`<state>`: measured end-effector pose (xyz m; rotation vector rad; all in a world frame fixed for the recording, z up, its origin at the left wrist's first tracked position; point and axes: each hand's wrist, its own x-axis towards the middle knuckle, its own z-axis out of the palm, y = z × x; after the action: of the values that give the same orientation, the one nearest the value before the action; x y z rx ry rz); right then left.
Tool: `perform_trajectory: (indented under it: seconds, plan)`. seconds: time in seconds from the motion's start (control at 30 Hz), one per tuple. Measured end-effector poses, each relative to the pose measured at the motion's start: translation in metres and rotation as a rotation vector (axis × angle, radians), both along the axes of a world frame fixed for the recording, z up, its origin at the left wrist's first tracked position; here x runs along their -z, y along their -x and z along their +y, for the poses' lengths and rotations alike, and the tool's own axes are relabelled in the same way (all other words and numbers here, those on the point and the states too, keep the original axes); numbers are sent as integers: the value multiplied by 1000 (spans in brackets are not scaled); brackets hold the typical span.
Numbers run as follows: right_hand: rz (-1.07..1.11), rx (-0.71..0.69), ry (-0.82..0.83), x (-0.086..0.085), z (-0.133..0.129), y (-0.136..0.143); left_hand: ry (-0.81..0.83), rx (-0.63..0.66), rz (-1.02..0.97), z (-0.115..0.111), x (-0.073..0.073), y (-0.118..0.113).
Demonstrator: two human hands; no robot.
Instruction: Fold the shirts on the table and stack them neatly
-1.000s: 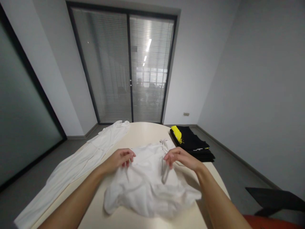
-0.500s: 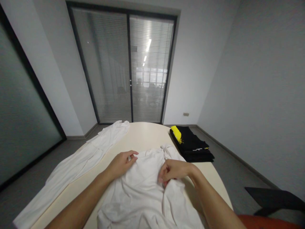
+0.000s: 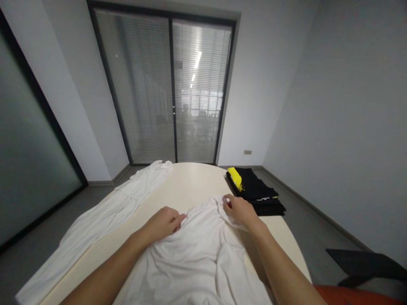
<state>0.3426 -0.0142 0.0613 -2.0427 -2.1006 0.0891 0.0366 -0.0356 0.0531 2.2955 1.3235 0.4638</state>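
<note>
A rumpled white garment (image 3: 197, 254) lies on the near part of the pale table and runs out of the bottom of the view. At its far left edge, my left hand (image 3: 167, 222) is closed, pinching the cloth between thumb and fingers. My right hand (image 3: 237, 207) grips the garment's far right corner with bent fingers, close to the folded black clothes. Creases spread through the cloth between both hands.
Another white garment (image 3: 117, 207) stretches along the table's left side and hangs over the edge. Folded black clothes with a yellow patch (image 3: 256, 186) are stacked at the right edge of the table (image 3: 190, 178). A black and orange chair (image 3: 365, 264) stands at lower right.
My right hand has moved away from me to the garment's far corner and grips it there. My left hand has closed on the far left edge, and the cloth's far edge has shifted.
</note>
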Motion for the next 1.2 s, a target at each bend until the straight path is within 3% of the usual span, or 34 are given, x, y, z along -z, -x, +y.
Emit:
perform_trajectory:
  seconds: [0.1,0.23,0.43,0.53,0.7,0.8,0.93,1.07,1.2]
  plan:
    - [22,13,7,1,1,-2,-87,-107,-39,5,12,2]
    - [106,-6,35,7,4,-5,-79,-116,32,9,27,9]
    - [252,-72,-36,23,12,-14,-94,-168,109,7,19,6]
    - [371,-88,-60,28,19,-18,-147,-277,-60,12,13,10]
    - [633,-146,-420,16,27,-21,-134,-584,-546,31,7,32]
    - [645,-185,-488,9,26,-19,-185,-662,-696,40,6,43]
    - [580,-263,-388,10,21,-12,-291,-573,-519,44,15,48]
    - [580,-205,-163,15,17,-9,-345,-418,-256,40,26,50]
    - [502,-184,-70,13,15,-14,-335,-445,-137,37,23,52]
